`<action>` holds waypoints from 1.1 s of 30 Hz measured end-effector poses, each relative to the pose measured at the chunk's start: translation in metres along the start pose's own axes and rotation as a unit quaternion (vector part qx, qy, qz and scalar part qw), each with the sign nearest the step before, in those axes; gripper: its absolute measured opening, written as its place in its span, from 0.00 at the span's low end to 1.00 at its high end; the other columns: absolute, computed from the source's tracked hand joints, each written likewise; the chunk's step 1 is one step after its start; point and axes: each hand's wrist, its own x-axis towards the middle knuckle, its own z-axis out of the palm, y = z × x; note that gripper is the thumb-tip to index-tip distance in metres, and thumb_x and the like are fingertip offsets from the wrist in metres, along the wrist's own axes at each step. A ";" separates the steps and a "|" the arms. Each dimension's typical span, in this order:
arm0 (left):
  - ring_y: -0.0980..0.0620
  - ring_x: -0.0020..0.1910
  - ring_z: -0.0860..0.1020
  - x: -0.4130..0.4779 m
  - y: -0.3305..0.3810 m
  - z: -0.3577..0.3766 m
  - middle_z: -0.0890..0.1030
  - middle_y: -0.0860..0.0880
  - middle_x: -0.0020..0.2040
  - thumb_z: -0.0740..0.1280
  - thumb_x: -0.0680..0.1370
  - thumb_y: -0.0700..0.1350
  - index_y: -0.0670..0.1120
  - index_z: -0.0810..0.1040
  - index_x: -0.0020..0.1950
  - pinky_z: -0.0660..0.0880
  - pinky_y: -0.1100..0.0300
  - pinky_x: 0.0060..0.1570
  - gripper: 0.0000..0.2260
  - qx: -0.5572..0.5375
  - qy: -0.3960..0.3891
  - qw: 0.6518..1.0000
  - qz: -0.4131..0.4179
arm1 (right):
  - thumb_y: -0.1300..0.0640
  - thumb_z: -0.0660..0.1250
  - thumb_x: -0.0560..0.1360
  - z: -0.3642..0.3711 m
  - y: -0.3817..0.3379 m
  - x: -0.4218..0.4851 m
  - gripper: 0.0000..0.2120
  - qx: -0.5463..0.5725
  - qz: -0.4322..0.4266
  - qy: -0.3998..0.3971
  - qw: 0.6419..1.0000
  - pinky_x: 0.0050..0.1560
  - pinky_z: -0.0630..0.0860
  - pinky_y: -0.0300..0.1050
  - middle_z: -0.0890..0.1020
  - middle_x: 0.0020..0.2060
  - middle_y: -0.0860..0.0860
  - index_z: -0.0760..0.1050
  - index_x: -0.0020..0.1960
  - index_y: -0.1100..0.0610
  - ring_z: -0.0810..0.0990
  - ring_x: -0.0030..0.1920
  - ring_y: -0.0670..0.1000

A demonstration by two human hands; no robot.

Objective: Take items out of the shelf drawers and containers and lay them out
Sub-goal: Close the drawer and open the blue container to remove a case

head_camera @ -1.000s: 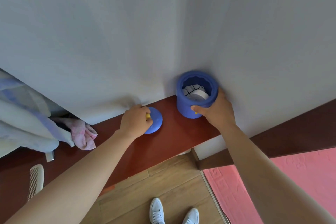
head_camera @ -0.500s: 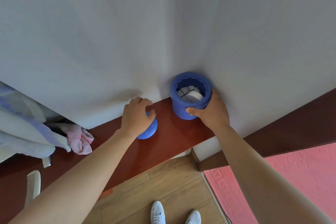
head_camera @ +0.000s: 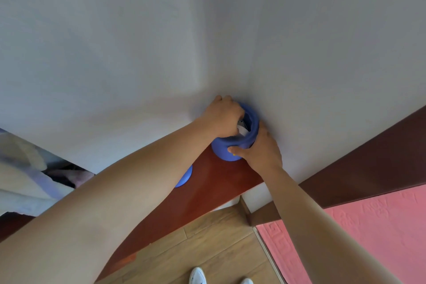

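While right hand (head_camera: 260, 152) grips, container (head_camera: 222, 148) sits (cornered).

Mouth: our left hand (head_camera: 224, 116) fills the blue container (head_camera: 224, 148).
Behind: we see the wall corner (head_camera: 253, 64) hemming it in.
Shelf (head_camera: 219, 182): lid (head_camera: 185, 177) lies to the left.

The container (head_camera: 224, 151) stands on the surface (head_camera: 207, 203), back in the wall corner between the hands. The left hand (head_camera: 224, 117) reaches into its mouth and the right hand (head_camera: 260, 150) grips its near right side. The lid (head_camera: 185, 178) lies on the surface left of both, partly under the left forearm. Cloths (head_camera: 27, 182) lie far left.
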 end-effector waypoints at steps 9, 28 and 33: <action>0.51 0.53 0.72 0.007 0.003 0.019 0.74 0.56 0.41 0.63 0.76 0.51 0.51 0.80 0.50 0.55 0.59 0.52 0.08 0.002 -0.022 0.999 0.027 | 0.39 0.80 0.58 0.001 0.001 0.001 0.49 0.009 0.005 -0.004 1.000 0.59 0.77 0.52 0.77 0.63 0.52 0.65 0.73 0.51 0.77 0.61 0.53; 0.43 0.47 0.77 -0.029 -0.034 -0.035 0.79 0.44 0.48 0.70 0.70 0.48 0.44 0.79 0.53 0.68 0.57 0.42 0.14 -0.164 0.090 0.979 -0.083 | 0.29 0.72 0.49 0.001 0.001 0.009 0.59 -0.034 -0.016 0.008 0.999 0.61 0.77 0.51 0.74 0.67 0.49 0.63 0.74 0.53 0.74 0.65 0.51; 0.50 0.41 0.77 -0.093 -0.063 -0.049 0.79 0.51 0.42 0.73 0.70 0.44 0.45 0.81 0.49 0.68 0.62 0.37 0.09 -0.280 0.120 0.934 -0.186 | 0.33 0.78 0.52 0.001 0.006 0.013 0.56 -0.063 -0.019 0.018 0.998 0.61 0.76 0.54 0.74 0.66 0.51 0.64 0.73 0.54 0.73 0.66 0.53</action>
